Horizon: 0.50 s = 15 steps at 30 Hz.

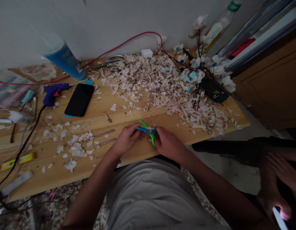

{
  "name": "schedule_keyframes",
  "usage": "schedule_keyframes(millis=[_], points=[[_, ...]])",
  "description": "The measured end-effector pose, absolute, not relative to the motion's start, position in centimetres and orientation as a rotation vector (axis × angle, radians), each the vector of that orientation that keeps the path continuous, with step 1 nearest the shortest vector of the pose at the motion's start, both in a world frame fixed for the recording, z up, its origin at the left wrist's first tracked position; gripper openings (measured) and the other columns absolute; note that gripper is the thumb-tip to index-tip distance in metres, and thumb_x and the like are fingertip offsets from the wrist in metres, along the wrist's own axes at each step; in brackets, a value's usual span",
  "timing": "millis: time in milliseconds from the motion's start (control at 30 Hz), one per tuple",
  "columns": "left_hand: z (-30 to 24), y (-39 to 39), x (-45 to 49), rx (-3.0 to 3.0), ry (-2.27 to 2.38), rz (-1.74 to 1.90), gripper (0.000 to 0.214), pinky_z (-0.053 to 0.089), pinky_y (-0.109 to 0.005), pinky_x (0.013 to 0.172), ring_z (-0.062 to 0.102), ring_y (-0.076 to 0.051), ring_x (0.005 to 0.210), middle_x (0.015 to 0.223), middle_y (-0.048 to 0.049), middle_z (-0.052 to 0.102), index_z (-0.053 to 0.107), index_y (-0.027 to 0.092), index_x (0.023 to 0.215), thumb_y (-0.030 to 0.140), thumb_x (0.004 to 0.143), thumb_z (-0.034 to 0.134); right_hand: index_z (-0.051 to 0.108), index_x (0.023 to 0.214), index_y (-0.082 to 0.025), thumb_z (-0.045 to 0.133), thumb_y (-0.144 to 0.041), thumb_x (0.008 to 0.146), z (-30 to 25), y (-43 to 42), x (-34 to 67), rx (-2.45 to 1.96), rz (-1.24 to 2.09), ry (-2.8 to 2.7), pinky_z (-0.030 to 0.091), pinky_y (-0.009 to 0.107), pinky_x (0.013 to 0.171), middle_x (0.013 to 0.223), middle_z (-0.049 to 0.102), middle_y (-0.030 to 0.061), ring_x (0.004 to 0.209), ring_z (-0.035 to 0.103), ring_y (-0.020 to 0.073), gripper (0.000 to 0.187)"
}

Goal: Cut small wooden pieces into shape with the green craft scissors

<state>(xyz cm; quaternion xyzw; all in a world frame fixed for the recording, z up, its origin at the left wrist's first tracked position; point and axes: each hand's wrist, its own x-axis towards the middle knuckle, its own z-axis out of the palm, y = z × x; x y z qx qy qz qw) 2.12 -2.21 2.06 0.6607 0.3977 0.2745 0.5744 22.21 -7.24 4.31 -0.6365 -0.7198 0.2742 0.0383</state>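
Right hand [167, 143] grips the green-and-blue scissors [148, 131] at the tabletop [128, 119] near edge, left hand [127, 138] pinched closed at the blade tips; best to keep fingers clear of the open blades, cutting slowly.

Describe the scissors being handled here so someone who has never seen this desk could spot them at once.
Start at the wooden table, then drop to its near edge, where the left hand and right hand meet. The small scissors sit between them; unlike the metal scissors by the wall, they are bright blue and green.
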Motion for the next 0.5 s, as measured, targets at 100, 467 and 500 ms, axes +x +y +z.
schedule_keyframes(millis=[100, 467, 500], points=[[2.25, -2.01, 1.91, 1.57, 0.933, 0.601, 0.017, 0.048, -0.024, 0.065, 0.06, -0.013, 0.066, 0.074, -0.0007, 0.066, 0.062, 0.018, 0.083, 0.027, 0.091, 0.05, 0.052, 0.099, -0.017, 0.055, -0.019, 0.089, 4.49, -7.33, 22.24, -1.984, 0.815, -2.234, 0.037, 0.03, 0.073, 0.102, 0.064, 0.0099, 0.089, 0.061, 0.0214, 0.011], [2.1, -1.52, 1.41, 1.479, 0.958, 0.547, 0.024, 0.042, -0.021, 0.055, 0.054, -0.011, 0.058, 0.067, 0.0003, 0.064, 0.071, 0.017, 0.084, 0.039, 0.087, 0.062, 0.06, 0.095, -0.018, 0.049, -0.015, 0.09, 4.49, -7.12, 22.56, -2.07, 0.853, -2.195, 0.037, 0.029, 0.071, 0.094, 0.07, 0.0085, 0.084, 0.064, 0.0205, 0.012], [1.96, -1.49, 1.49, 1.406, 0.944, 0.559, 0.026, 0.043, -0.021, 0.055, 0.054, -0.01, 0.057, 0.068, 0.0001, 0.065, 0.072, 0.017, 0.085, 0.041, 0.086, 0.065, 0.061, 0.094, -0.018, 0.05, -0.015, 0.09, 4.39, -7.09, 22.62, -2.06, 0.886, -2.157, 0.037, 0.028, 0.07, 0.093, 0.071, 0.0079, 0.084, 0.065, 0.0202, 0.013]])
